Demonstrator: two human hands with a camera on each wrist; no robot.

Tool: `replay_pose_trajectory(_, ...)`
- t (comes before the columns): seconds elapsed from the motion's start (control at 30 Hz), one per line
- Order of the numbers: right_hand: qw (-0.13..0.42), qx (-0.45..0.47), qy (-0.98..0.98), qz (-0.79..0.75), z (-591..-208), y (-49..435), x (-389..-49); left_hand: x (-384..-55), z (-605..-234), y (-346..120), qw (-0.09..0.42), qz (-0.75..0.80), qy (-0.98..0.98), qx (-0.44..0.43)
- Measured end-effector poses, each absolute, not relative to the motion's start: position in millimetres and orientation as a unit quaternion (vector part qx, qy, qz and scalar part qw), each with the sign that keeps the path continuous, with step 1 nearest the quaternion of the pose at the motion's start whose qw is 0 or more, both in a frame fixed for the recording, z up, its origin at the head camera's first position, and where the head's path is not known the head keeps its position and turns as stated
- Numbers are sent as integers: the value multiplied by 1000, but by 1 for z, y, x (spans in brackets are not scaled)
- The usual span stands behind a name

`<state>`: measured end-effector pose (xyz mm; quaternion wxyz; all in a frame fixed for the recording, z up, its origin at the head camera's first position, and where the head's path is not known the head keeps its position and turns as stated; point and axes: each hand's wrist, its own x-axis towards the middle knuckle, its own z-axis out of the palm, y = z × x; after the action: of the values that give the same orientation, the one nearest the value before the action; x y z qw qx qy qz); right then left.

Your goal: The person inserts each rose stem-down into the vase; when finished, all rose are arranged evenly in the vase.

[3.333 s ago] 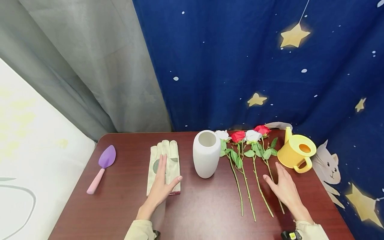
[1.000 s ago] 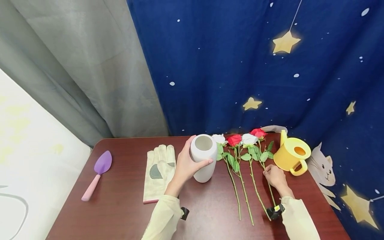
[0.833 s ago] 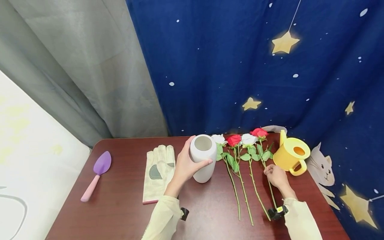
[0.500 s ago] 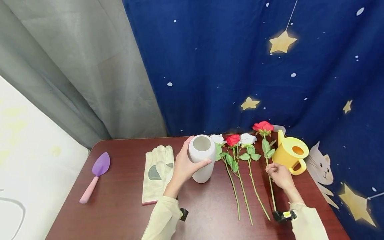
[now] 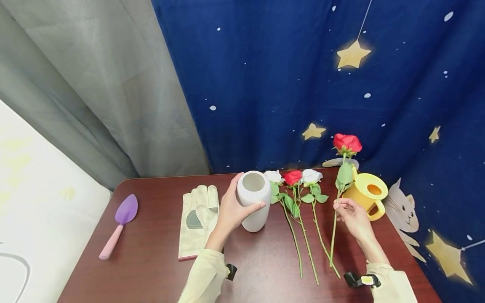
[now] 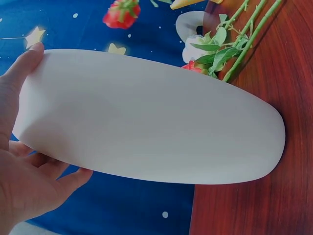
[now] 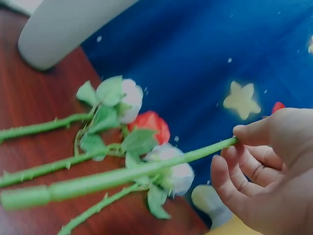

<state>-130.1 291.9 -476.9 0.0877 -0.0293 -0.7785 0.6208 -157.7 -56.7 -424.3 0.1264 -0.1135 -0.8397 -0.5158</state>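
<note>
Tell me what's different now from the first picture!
The right hand took the rightmost red rose by its stem and lifted it up. The left hand moved right, from over the gloves, and now holds the vase. The vase, gloves, trowel, watering can and other three roses stayed put.

A white vase (image 5: 258, 198) stands upright, a red rose (image 5: 344, 172) raised bloom-up.

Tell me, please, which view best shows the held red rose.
The head view, showing the red rose from bloom to stem tip. The left wrist view shows mainly its bloom; the right wrist view, mostly its stem.
</note>
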Motion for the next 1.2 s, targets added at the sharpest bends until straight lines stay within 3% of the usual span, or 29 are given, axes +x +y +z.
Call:
replay_pose_trajectory(0.17, 131, 20, -693, 709, -525, 321, -156, -158, -424, -57, 129, -517, -839, -115)
replay_pose_trajectory(0.37, 145, 54, -645, 748, -562, 342, -179, -159, -424, -57, 127, -514, -841, -114)
replay_pose_trajectory(0.6, 117, 86, -593, 792, -491, 306, -156, -159, -425, -58, 128, -512, -841, -117)
replay_pose_trajectory(0.73, 117, 124, -547, 819, -472, 294, -149, -158, -425, -57, 129, -512, -841, -116)
replay_pose_trajectory(0.9, 120, 122, -491, 854, -423, 264, -127, -158, -425, -57, 128, -515, -839, -115)
replay_pose_trajectory(1.2, 123, 139, -356, 916, -405, 254, -124, -157, -423, -57, 128, -521, -836, -114)
